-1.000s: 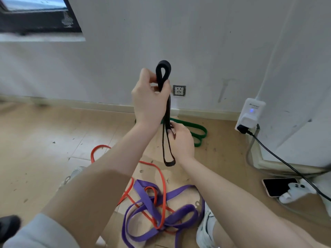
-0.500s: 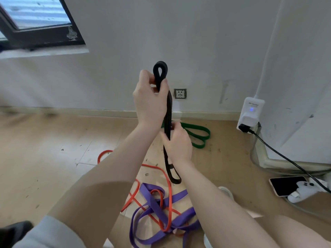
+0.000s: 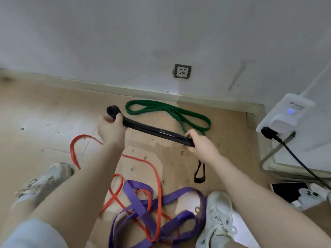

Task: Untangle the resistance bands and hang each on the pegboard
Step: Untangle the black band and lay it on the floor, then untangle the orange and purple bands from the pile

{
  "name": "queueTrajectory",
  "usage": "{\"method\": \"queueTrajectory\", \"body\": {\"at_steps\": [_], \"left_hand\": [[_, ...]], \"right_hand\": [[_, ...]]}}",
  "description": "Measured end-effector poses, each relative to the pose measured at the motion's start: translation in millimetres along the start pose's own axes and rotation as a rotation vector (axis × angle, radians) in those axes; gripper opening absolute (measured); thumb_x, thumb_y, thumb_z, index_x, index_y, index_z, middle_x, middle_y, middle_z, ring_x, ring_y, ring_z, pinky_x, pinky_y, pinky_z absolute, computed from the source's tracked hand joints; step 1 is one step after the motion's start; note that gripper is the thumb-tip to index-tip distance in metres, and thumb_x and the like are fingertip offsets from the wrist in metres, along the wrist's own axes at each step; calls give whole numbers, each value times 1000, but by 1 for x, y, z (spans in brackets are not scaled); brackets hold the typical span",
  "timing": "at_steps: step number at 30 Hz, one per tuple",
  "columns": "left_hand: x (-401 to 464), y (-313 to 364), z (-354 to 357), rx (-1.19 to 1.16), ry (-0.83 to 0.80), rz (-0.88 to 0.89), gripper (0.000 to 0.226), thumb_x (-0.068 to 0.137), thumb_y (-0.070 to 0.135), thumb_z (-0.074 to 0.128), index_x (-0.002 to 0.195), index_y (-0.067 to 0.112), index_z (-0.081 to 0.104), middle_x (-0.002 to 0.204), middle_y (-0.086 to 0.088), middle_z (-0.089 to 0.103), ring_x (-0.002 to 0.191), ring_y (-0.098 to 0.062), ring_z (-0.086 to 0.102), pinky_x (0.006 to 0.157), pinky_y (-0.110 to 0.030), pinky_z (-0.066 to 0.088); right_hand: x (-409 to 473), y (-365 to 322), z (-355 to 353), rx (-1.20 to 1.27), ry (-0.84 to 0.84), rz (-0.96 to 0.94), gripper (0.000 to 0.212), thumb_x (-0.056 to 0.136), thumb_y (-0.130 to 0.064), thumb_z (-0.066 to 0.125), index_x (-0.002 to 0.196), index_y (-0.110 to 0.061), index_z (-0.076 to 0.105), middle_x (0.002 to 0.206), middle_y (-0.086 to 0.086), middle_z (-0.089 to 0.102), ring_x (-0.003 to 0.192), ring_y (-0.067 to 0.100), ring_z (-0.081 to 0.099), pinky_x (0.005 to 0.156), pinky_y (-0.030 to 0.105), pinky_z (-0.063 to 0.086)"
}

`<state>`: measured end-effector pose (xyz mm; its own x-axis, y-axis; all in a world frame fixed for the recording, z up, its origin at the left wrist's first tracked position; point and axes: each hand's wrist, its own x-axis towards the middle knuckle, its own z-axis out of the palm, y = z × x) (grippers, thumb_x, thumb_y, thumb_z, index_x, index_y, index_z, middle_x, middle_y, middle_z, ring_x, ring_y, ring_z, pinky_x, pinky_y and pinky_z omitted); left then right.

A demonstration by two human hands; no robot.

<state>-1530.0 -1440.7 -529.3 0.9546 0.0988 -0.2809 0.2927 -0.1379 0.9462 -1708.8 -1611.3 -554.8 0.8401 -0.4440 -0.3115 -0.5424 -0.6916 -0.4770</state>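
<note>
Fingers: those of the left hand (image 3: 111,129) were curled round the upper end of the black band (image 3: 154,130); those of the right hand (image 3: 200,145) pinched its lower stretch, thumb on top.
Black band: bunched in several strands, it ran taut between the 2 hands from 10 o'clock down to 4 o'clock, a small loop poking out past the left fist and another loop hanging below the right wrist toward the floor (image 3: 44,113).
Purple band (image 3: 141,208): lay at 6 o'clock, tangled with the orange band (image 3: 157,183) between 2 white shoes (image 3: 217,217).
Orange band: its free loop stretched toward 9 o'clock.
Phone (image 3: 288,190): lay at 4 o'clock beside a white controller (image 3: 311,195).
Green band (image 3: 168,111): lay alone on the floor at 12 o'clock, near the skirting.
Wall socket (image 3: 182,71): sat above it, farthest off.
Plug adapter (image 3: 286,115): glowed blue at 2 o'clock, a black cable (image 3: 293,158) leaving it.
</note>
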Motion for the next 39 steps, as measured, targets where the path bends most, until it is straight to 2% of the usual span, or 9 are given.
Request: {"method": "queueTrajectory", "body": {"at_steps": [8,15,20,23,26,29,32,36,39], "left_hand": [[126,-123,49,470,4,-179,14,89,24,49,91,11,44,85,-5,52,89,-31,58,75,-39,46],[217,-167,94,595,47,-195,32,91,24,51,112,0,50,108,-16,60,99,-33,59,82,-36,45],[229,-178,113,585,11,-119,61,91,28,56,137,2,24,129,-16,51,116,-35,51,95,-38,39],[217,-186,114,781,-44,35,78,90,35,55,148,11,9,143,-18,35,129,-36,37,106,-47,29],[193,-192,114,1005,-118,290,66,93,34,47,148,16,14,154,-16,13,139,-36,16,113,-48,12],[167,-201,116,1094,-500,694,60,92,23,43,148,20,19,157,-10,10,143,-32,8,115,-46,5],[154,-216,119,1227,-868,1111,71,76,19,52,144,20,33,150,-11,33,139,-33,29,113,-47,15],[157,-220,132,1362,-830,1173,58,60,5,80,115,10,62,112,-11,66,107,-34,61,96,-49,44],[157,-210,145,1430,-769,1029,52,71,10,75,120,11,58,117,-10,61,114,-33,52,104,-44,34]], "right_hand": [[135,34,102,-351,-209,-75,29,93,-17,45,121,-13,46,116,8,51,90,26,57,73,41,52],[225,47,168,-406,-33,-59,34,97,-10,42,130,-13,39,117,9,53,102,27,54,75,37,44],[233,56,171,-415,44,-91,45,98,-24,40,142,-17,30,136,7,46,121,28,44,95,39,38],[210,69,165,-420,28,-69,61,93,-33,49,146,-15,25,141,7,43,127,26,42,107,39,30],[184,86,151,-399,-9,-1,74,88,-43,54,147,-12,20,146,9,38,132,26,38,113,39,23],[167,100,141,-437,-109,61,81,90,-49,48,149,-15,6,155,8,21,140,24,25,116,36,15],[153,109,140,-508,-145,77,73,94,-36,43,150,-16,0,155,5,20,139,22,26,114,36,19],[150,122,134,-620,-54,17,57,92,-9,49,144,-12,26,136,7,49,119,24,48,96,34,38],[163,123,123,-637,12,19,47,90,-4,52,134,-9,40,128,11,55,115,28,51,88,35,44]]}}
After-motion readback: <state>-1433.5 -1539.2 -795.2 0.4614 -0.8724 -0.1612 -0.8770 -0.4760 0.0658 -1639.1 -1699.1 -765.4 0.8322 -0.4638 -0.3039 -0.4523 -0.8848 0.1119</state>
